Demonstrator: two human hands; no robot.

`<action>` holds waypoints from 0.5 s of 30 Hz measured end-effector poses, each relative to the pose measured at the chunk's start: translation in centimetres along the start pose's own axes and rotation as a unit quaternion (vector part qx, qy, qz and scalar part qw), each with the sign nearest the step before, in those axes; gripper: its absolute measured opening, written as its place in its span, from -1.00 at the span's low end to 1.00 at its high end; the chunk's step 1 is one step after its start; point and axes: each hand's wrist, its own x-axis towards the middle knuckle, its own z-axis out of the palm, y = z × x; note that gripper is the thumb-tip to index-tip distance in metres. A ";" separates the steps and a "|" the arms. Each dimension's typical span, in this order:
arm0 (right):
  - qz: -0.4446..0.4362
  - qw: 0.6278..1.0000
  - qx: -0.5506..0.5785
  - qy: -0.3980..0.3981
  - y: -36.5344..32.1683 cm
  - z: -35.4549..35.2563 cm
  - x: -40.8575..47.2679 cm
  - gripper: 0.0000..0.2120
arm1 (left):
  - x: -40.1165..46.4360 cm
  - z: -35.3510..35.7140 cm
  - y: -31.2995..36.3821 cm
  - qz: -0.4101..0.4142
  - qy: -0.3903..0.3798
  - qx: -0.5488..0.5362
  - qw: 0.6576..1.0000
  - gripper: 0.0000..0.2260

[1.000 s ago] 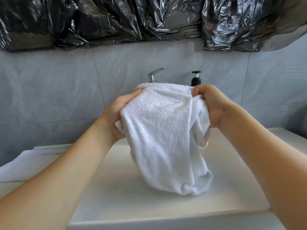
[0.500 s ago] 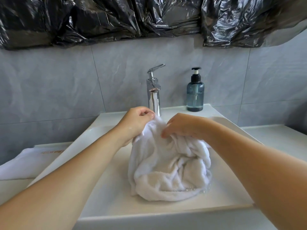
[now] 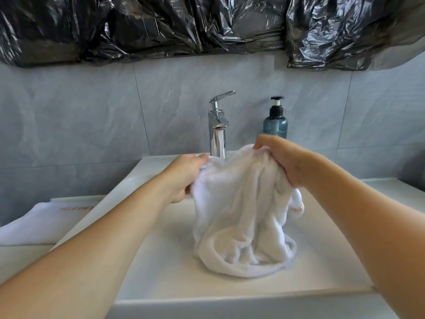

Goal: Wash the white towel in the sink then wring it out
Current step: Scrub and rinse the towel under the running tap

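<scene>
Item: white towel [image 3: 241, 217]. Terry cloth, soft and limp, no stiffness of its own; it hung in loose folds from two grips, and its lower end lay bunched on the floor of the sink [image 3: 161, 261], in front of the tap [image 3: 217, 132]. It looked wet and sagging, so it was judged heavier than a dry cloth, inclined to drip and to slump wherever unsupported. Not fragile; it should bear hard twisting. Not slippery to judge by the pile, though a soaked edge could slide through a slack pinch.

Holds: left hand [image 3: 186, 176], fingers curled round the upper left edge of the towel. Right hand [image 3: 282, 157], fingers closed over a gathered bunch of the upper right edge, held a little higher than the left. Both hands gripped cloth; neither lay spread.

Handling note: for wringing, the best hold was judged to be a full fist round each end of the gathered length, not a fingertip pinch at the hem, with the bundle kept over the basin so the water falls inside.

Also present: soap bottle [image 3: 275, 122] behind the right hand, beside the tap; a folded cloth [image 3: 39, 224] on the counter left of the sink; black plastic sheeting [image 3: 161, 26] along the wall above.
</scene>
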 end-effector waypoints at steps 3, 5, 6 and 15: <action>0.040 0.979 -0.146 -0.139 0.7 0.9 -0.6 -0.62 | -0.4 0.8 0.1 0.008 -0.052 -0.102 0.993 -0.75; 0.035 0.955 -0.235 -0.180 1.1 2.3 -0.6 -0.58 | -0.4 0.6 0.5 -0.006 -0.066 -0.149 0.987 -0.74; 0.028 0.953 -0.251 -0.168 1.3 2.8 -0.5 -0.60 | -0.4 0.4 0.7 -0.014 -0.077 -0.156 0.985 -0.77; 0.007 0.999 -0.017 0.045 0.9 1.5 0.1 -0.84 | -0.3 -0.9 -1.1 -0.101 -0.200 0.208 0.952 -0.86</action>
